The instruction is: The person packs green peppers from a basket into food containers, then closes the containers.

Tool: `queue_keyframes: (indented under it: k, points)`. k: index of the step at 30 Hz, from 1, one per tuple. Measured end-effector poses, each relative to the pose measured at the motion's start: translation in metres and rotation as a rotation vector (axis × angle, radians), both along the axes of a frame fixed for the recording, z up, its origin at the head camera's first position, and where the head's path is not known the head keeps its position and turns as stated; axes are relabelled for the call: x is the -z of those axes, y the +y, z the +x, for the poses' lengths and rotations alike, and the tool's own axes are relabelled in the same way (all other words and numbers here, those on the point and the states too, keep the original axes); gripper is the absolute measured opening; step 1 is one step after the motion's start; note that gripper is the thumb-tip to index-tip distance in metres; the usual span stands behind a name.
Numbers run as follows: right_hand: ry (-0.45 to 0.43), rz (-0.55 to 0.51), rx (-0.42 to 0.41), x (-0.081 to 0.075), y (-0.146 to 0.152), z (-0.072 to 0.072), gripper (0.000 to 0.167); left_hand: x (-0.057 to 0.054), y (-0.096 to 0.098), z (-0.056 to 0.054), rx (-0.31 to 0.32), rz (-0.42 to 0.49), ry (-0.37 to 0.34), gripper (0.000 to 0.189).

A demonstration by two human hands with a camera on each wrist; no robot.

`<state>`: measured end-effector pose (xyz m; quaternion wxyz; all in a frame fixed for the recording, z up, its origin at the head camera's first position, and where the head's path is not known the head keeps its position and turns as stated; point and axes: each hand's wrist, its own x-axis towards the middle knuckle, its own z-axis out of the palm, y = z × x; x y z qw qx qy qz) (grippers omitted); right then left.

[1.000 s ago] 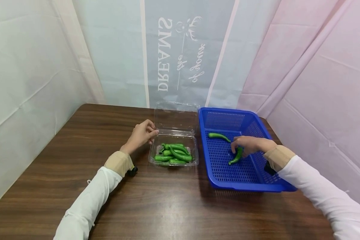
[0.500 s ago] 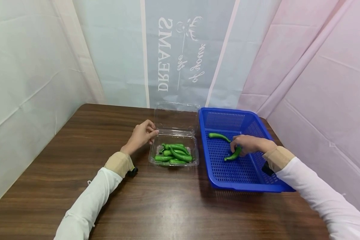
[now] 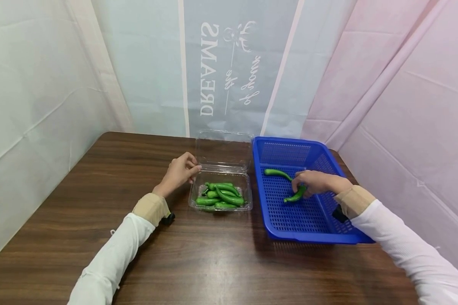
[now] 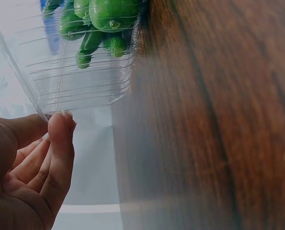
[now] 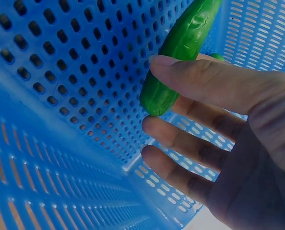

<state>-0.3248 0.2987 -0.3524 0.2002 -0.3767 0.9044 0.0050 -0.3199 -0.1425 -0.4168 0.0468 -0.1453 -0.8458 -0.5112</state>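
With thumb and fingertips, my left hand point(image 3: 179, 171) pinches the back left corner of a clear plastic clamshell box point(image 4: 80, 91), whose lid point(image 3: 224, 146) stands raised at the back. Several green peppers point(image 3: 229, 198) lie piled inside it. Over to the right, my right hand point(image 3: 316, 182) reaches into a blue plastic basket point(image 3: 309, 236). It holds a curved green pepper point(image 5: 183, 43) between thumb and fingers, the lower fingers spread below in the right wrist view. Another green pepper point(image 3: 276, 172) lies on the basket floor, just left of that hand.
The box and basket stand side by side on a dark wooden table point(image 3: 213, 262). A printed cloth point(image 3: 236, 76) hangs behind the table's far edge, with pale sheets point(image 3: 416, 127) at both sides.
The pepper in my right hand has swung round, its free end shifting left and up over the basket floor. The left hand and the box stay put.
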Motion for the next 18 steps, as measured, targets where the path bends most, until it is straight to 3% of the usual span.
queue_keyframes:
  k: [7, 18]
  points:
    - [0.042, -0.045, -0.039, -0.006, -0.007, 0.004, 0.030, 0.002, 0.000, 0.000, -0.011, -0.009, 0.006, 0.018]
    - [0.049, -0.089, -0.024, -0.019, -0.018, 0.009, 0.033, 0.003, 0.000, 0.000, -0.012, -0.011, 0.014, 0.018]
